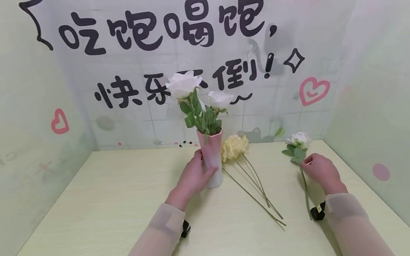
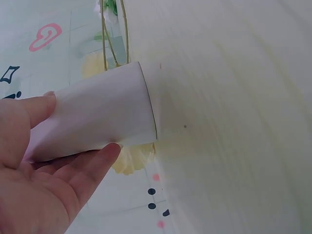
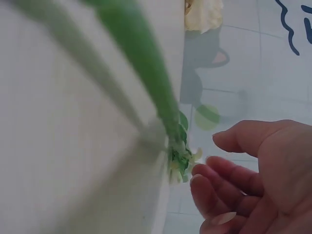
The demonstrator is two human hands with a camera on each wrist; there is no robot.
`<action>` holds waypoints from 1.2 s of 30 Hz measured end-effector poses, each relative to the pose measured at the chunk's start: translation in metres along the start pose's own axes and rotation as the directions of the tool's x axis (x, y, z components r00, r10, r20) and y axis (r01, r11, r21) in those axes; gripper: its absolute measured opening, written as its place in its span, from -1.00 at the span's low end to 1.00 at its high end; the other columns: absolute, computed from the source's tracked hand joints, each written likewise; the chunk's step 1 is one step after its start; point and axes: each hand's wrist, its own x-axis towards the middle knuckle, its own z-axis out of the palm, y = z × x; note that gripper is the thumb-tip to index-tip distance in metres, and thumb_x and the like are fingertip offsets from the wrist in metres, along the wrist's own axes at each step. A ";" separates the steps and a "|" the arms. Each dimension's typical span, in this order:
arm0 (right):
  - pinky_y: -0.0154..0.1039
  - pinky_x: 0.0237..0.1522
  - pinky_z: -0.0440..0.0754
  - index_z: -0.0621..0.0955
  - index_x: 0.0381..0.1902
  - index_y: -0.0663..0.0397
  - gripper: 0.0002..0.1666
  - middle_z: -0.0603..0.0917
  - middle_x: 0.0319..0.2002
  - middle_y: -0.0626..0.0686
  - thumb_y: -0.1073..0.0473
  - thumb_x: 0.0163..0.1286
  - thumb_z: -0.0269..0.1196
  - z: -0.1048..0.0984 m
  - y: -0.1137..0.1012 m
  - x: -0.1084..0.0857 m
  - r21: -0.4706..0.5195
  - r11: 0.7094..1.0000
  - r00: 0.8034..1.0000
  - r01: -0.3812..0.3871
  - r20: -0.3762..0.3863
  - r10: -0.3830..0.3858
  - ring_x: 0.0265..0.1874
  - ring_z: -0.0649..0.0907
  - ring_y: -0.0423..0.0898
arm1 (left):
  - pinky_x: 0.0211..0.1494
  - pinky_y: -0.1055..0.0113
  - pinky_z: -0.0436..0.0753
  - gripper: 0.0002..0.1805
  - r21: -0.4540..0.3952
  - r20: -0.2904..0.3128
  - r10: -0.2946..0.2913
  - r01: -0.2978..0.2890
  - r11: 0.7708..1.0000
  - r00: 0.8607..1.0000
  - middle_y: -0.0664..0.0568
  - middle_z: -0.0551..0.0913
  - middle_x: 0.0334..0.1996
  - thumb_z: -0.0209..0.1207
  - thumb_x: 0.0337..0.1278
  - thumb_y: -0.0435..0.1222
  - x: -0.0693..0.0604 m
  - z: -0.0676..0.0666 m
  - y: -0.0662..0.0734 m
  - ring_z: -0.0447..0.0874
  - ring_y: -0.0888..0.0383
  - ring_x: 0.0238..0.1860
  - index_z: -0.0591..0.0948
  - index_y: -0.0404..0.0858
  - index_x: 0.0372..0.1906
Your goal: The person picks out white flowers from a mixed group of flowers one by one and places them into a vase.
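Note:
My left hand (image 1: 193, 176) grips the lower part of a pink and white vase (image 1: 213, 157) standing upright on the table. In the left wrist view, the thumb and fingers curl round the vase (image 2: 97, 112). Two white roses (image 1: 184, 84) with green leaves rise from its mouth. On the right, a white flower (image 1: 299, 140) lies with its green stem towards me. Just below its leaves is my right hand (image 1: 323, 169). The right wrist view shows its thumb and loosely bent fingers apart, beside the blurred stem (image 3: 141, 58), with nothing between them.
Yellow flowers (image 1: 235, 147) lie right of the vase, their several long thin stems (image 1: 260, 191) slanting towards the front right. A printed cloth wall (image 1: 132, 128) rises behind the pale wooden table (image 1: 98, 226), with further walls at left and right.

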 end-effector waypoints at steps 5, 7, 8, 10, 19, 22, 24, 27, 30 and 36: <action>0.20 0.01 0.70 0.59 0.20 0.46 -0.42 0.72 0.11 0.42 -0.03 0.64 0.17 0.003 0.003 0.001 -0.003 1.000 0.999 -0.026 0.039 0.026 0.01 0.70 0.29 | 0.63 -0.17 0.52 -0.17 -0.006 0.003 -0.002 0.002 1.000 1.000 -0.41 0.48 0.55 0.29 0.60 -0.15 0.000 0.000 0.000 0.50 -0.28 0.57 0.19 -0.49 0.66; 0.17 0.01 0.70 0.62 0.16 0.44 -0.46 0.75 0.04 0.37 -0.01 0.65 0.18 0.004 0.002 0.001 0.006 0.999 0.998 -0.039 0.047 0.038 -0.03 0.71 0.24 | 0.63 -0.17 0.52 -0.16 -0.006 0.004 -0.002 0.002 1.000 1.000 -0.41 0.47 0.55 0.29 0.61 -0.15 0.000 -0.001 0.001 0.50 -0.28 0.58 0.18 -0.49 0.66; 0.16 -0.01 0.70 0.65 0.12 0.43 -0.49 0.76 -0.01 0.34 0.00 0.65 0.19 0.004 0.002 0.002 0.007 0.999 0.998 -0.040 0.054 0.040 -0.06 0.71 0.21 | 0.63 -0.17 0.52 -0.16 -0.006 0.006 -0.002 0.002 1.000 1.000 -0.40 0.47 0.56 0.29 0.61 -0.15 0.000 -0.001 0.001 0.50 -0.28 0.58 0.18 -0.49 0.66; 0.12 -0.03 0.70 0.68 0.06 0.41 -0.54 0.78 -0.12 0.27 0.03 0.64 0.21 0.005 0.001 0.002 0.006 0.999 0.997 -0.041 0.070 0.041 -0.13 0.70 0.15 | 0.64 -0.17 0.52 -0.16 -0.002 0.007 -0.003 0.003 1.000 1.000 -0.40 0.47 0.56 0.28 0.61 -0.15 0.000 -0.001 0.001 0.49 -0.27 0.58 0.18 -0.49 0.66; -0.18 -0.29 0.55 0.70 -0.48 0.15 -0.66 0.66 -0.56 -0.01 0.17 0.53 0.22 0.008 -0.002 0.002 0.020 0.999 0.996 -0.032 0.083 0.030 -0.45 0.59 -0.06 | 0.64 -0.17 0.52 -0.15 -0.001 0.007 -0.005 0.005 1.000 1.000 -0.42 0.47 0.55 0.29 0.60 -0.15 0.001 0.000 -0.002 0.50 -0.28 0.57 0.18 -0.50 0.66; -0.24 -0.38 0.50 0.66 -0.59 0.09 -0.59 0.63 -0.63 -0.04 0.17 0.51 0.20 0.008 -0.004 0.000 0.047 0.998 0.996 -0.041 0.081 0.037 -0.54 0.57 -0.10 | 0.64 -0.17 0.52 -0.15 0.002 0.005 0.001 -0.001 1.000 1.000 -0.41 0.47 0.55 0.29 0.60 -0.15 0.001 0.000 -0.003 0.50 -0.28 0.57 0.18 -0.50 0.66; -0.24 -0.39 0.53 0.65 -0.61 0.06 -0.58 0.64 -0.64 -0.05 0.16 0.51 0.19 0.008 -0.006 -0.001 0.072 0.996 0.996 -0.053 0.081 0.047 -0.56 0.58 -0.11 | 0.64 -0.16 0.51 -0.15 0.008 0.005 0.008 -0.008 1.000 1.000 -0.41 0.47 0.55 0.29 0.60 -0.14 0.002 0.001 -0.005 0.50 -0.28 0.57 0.18 -0.50 0.67; -0.20 -0.32 0.62 0.61 -0.64 0.03 -0.56 0.66 -0.65 -0.04 0.15 0.51 0.19 0.007 -0.008 -0.001 0.093 0.993 0.995 -0.066 0.079 0.058 -0.56 0.65 -0.12 | 0.64 -0.16 0.52 -0.15 0.016 0.002 0.022 -0.022 1.000 1.000 -0.40 0.47 0.55 0.29 0.60 -0.14 0.003 0.002 -0.007 0.50 -0.27 0.57 0.18 -0.50 0.67; -0.06 -0.14 0.73 0.60 -0.62 0.02 -0.57 0.67 -0.65 -0.05 0.14 0.52 0.19 0.006 -0.011 0.000 0.107 0.991 0.995 -0.075 0.079 0.067 -0.56 0.71 -0.14 | 0.63 -0.16 0.53 -0.15 0.016 -0.002 0.028 -0.028 0.999 1.000 -0.41 0.48 0.55 0.29 0.60 -0.14 0.004 0.002 -0.007 0.51 -0.28 0.57 0.18 -0.51 0.66; 0.19 0.12 0.72 0.69 -0.40 0.17 -0.65 0.72 -0.60 -0.02 0.13 0.57 0.15 0.004 -0.014 -0.001 0.127 0.990 0.996 -0.055 0.074 0.046 -0.50 0.78 -0.14 | 0.62 -0.16 0.53 -0.15 0.012 -0.001 0.024 -0.024 1.000 1.000 -0.41 0.48 0.54 0.28 0.61 -0.13 0.003 0.001 -0.006 0.51 -0.27 0.56 0.18 -0.51 0.66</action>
